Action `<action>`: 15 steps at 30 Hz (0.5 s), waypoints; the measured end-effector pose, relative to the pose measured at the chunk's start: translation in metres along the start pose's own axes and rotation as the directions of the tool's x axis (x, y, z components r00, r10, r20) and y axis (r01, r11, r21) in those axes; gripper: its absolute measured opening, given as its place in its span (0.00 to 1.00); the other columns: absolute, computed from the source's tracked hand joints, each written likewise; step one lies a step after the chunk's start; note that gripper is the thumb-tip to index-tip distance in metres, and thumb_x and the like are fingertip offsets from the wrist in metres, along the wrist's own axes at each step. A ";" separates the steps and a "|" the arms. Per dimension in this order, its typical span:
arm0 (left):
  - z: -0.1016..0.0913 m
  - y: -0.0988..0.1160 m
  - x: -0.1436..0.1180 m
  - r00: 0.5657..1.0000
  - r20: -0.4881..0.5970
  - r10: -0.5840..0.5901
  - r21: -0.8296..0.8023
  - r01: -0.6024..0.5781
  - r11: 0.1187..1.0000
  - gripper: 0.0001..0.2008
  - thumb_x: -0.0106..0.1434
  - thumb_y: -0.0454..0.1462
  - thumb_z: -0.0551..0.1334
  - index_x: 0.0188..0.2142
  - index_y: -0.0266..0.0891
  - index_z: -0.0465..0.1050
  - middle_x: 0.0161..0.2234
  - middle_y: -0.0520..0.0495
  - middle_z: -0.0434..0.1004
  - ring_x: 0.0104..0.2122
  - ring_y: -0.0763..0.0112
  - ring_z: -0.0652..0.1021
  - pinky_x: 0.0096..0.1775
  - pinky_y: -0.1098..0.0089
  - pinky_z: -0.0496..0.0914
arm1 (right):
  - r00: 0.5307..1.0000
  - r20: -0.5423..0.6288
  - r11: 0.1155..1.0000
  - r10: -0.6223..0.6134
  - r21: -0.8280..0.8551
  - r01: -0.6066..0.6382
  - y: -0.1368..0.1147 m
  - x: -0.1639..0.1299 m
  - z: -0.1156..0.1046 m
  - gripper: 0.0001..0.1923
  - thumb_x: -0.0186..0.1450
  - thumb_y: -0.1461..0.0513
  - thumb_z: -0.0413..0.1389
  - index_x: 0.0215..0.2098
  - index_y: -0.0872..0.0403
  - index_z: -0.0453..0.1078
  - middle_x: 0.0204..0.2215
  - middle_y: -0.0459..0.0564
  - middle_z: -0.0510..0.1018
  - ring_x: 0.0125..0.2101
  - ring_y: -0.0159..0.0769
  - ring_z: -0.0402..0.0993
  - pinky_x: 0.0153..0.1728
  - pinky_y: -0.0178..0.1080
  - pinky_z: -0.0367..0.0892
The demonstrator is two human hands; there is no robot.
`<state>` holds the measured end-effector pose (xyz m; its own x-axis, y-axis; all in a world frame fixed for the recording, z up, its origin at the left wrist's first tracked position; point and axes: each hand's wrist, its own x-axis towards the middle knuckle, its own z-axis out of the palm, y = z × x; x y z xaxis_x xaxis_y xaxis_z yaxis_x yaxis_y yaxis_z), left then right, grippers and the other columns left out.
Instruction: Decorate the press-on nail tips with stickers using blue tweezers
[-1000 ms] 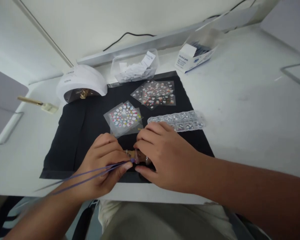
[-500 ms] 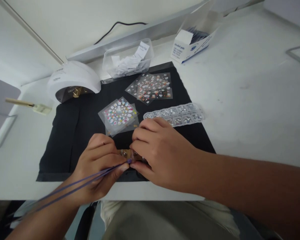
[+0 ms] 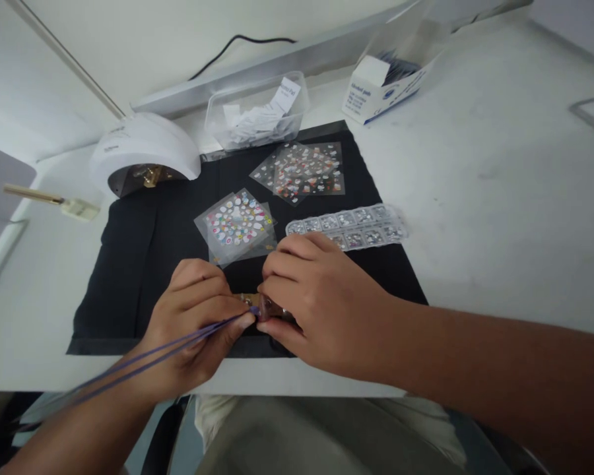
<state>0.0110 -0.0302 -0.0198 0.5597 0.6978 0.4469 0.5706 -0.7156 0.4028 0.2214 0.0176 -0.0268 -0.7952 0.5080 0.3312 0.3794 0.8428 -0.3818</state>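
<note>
My left hand (image 3: 198,323) is closed, thumb and index finger pinched at a small gold-brown piece (image 3: 247,299) with shiny bits on it. A thin doubled purple cord (image 3: 178,343) runs over that hand and forearm, with its purple end between my fingertips. My right hand (image 3: 311,297) is closed as well, gripping a glossy brownish part (image 3: 264,308) of the same small piece. Both sets of fingertips almost meet just above the black mat (image 3: 123,290). Fingers cover most of the piece, so its exact kind is hidden.
Behind my hands lie colourful sticker sheets (image 3: 240,221), more sticker sheets (image 3: 309,171) and a compartment case of rhinestones (image 3: 371,236). Farther back are a white nail lamp (image 3: 148,145), a clear tub (image 3: 218,122) of packets and an alcohol pad box (image 3: 359,99). A bottle (image 3: 80,209) stands left.
The view has shifted slightly. My left hand has moved up a little, and the small piece looks turned, showing more of its brownish part. Both hands keep their grip.
</note>
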 end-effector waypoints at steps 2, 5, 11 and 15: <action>0.000 0.000 0.000 1.000 0.001 -0.004 0.001 0.004 1.000 0.03 0.65 0.28 0.63 0.36 0.35 0.74 0.30 0.48 0.80 0.33 0.68 0.72 0.40 0.61 0.67 | 1.000 0.005 1.000 0.007 0.000 -0.007 0.000 0.001 0.000 0.11 0.64 0.57 0.61 0.30 0.57 0.75 0.33 0.53 0.78 0.39 0.46 0.66 0.39 0.46 0.53; 0.000 0.000 0.000 1.000 0.007 -0.006 -0.002 0.006 1.000 0.03 0.65 0.28 0.63 0.37 0.35 0.74 0.30 0.49 0.79 0.33 0.68 0.72 0.40 0.61 0.67 | 1.000 0.007 1.000 0.020 -0.005 -0.020 0.000 0.002 -0.001 0.10 0.64 0.58 0.61 0.29 0.57 0.75 0.33 0.53 0.78 0.38 0.45 0.66 0.39 0.46 0.53; 0.000 0.002 -0.001 1.000 0.004 0.008 -0.014 -0.008 1.000 0.04 0.65 0.29 0.63 0.35 0.38 0.73 0.30 0.50 0.80 0.33 0.67 0.73 0.40 0.60 0.68 | 1.000 0.016 1.000 0.027 0.001 -0.027 -0.001 0.002 -0.003 0.11 0.65 0.58 0.60 0.30 0.57 0.75 0.33 0.54 0.79 0.38 0.45 0.66 0.39 0.46 0.53; 0.001 0.003 -0.001 1.000 -0.008 -0.004 0.001 0.004 1.000 0.04 0.65 0.30 0.63 0.36 0.40 0.73 0.31 0.50 0.81 0.33 0.67 0.74 0.40 0.59 0.68 | 0.999 0.026 1.000 0.026 0.002 -0.026 0.000 0.002 -0.003 0.11 0.64 0.57 0.61 0.30 0.57 0.75 0.34 0.54 0.79 0.39 0.46 0.66 0.39 0.46 0.53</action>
<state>0.0126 -0.0328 -0.0195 0.5524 0.7005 0.4518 0.5738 -0.7127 0.4035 0.2214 0.0188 -0.0232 -0.7971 0.5248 0.2988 0.3988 0.8290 -0.3921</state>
